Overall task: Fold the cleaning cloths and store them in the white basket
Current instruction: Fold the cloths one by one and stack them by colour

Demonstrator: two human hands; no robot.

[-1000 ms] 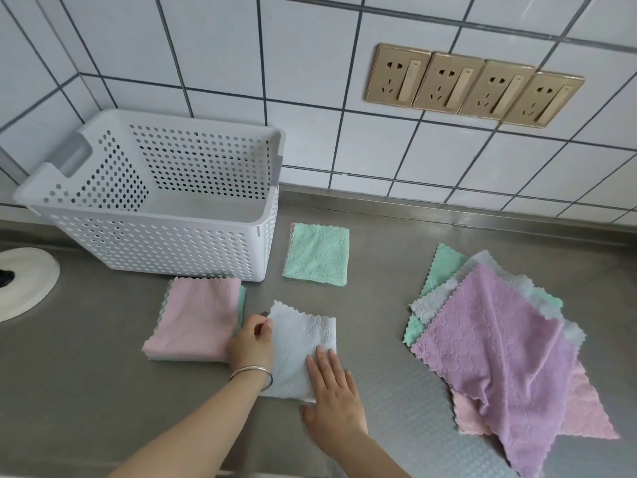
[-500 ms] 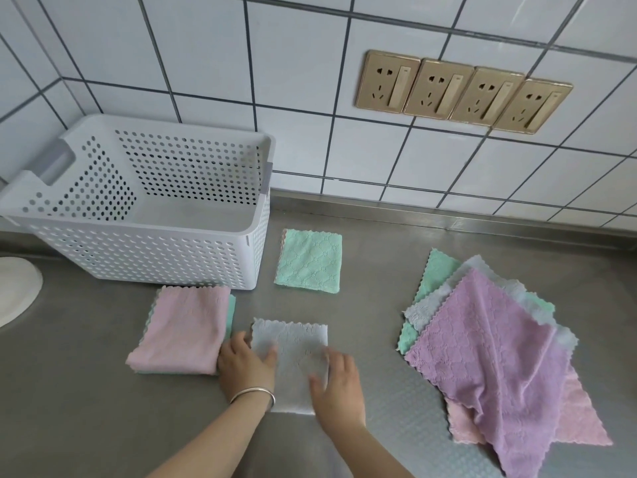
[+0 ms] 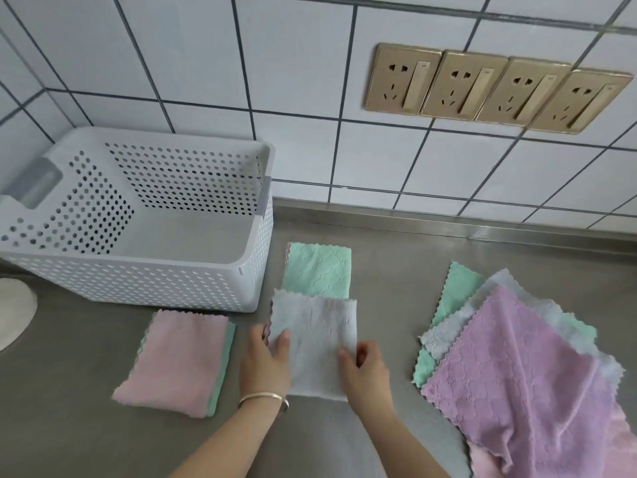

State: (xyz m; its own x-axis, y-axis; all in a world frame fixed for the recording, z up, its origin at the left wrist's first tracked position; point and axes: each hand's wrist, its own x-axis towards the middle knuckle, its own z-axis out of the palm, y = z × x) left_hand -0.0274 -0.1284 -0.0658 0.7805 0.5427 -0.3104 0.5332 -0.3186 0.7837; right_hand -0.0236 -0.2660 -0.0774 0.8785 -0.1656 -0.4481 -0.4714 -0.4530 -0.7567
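Observation:
A folded pale grey cloth (image 3: 315,336) is lifted off the steel counter, its far edge overlapping a folded green cloth (image 3: 319,269). My left hand (image 3: 265,363) pinches its left edge and my right hand (image 3: 365,370) pinches its right edge. The white perforated basket (image 3: 138,274) stands at the back left with nothing visible inside. In front of it lies a folded pink cloth (image 3: 179,360) stacked on a green one. On the right is a loose pile of unfolded cloths (image 3: 524,370) with a purple one on top.
A white round object (image 3: 13,315) sits at the left edge of the counter. A row of gold wall sockets (image 3: 496,88) is set in the tiled wall behind. Bare steel counter (image 3: 389,281) lies between the folded cloths and the pile.
Both hands went from pressing the grey cloth flat on the counter to gripping its side edges and raising it, shifted toward the green folded cloth.

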